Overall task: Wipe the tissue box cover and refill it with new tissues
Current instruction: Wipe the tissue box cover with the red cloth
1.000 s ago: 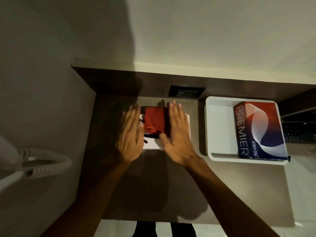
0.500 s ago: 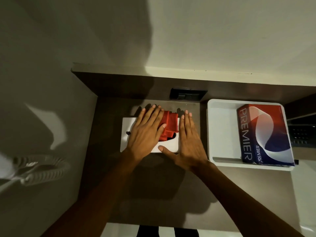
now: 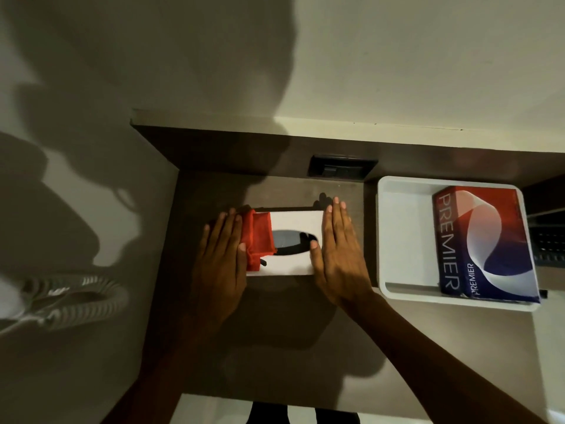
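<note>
A white tissue box cover [image 3: 295, 223] with a dark oval slot lies on the brown shelf [image 3: 275, 332]. A folded red cloth [image 3: 260, 237] rests over its left end. My left hand [image 3: 221, 258] lies flat with fingers together on the cloth's left part, at the cover's left edge. My right hand [image 3: 337, 255] lies flat against the cover's right end, its thumb at the slot's right tip. A red and blue PREMIER tissue pack [image 3: 486, 243] stands in a white tray [image 3: 397, 240] to the right.
A dark socket plate [image 3: 342, 168] sits in the back panel behind the cover. A coiled grey hose [image 3: 76, 298] hangs at the left below the shelf. A dark grille [image 3: 550, 243] shows at the far right. The wall rises behind.
My left hand has slid the red cloth leftwards, from the cover's right part to its left end, baring the oval slot. My right hand stays at the right end.
</note>
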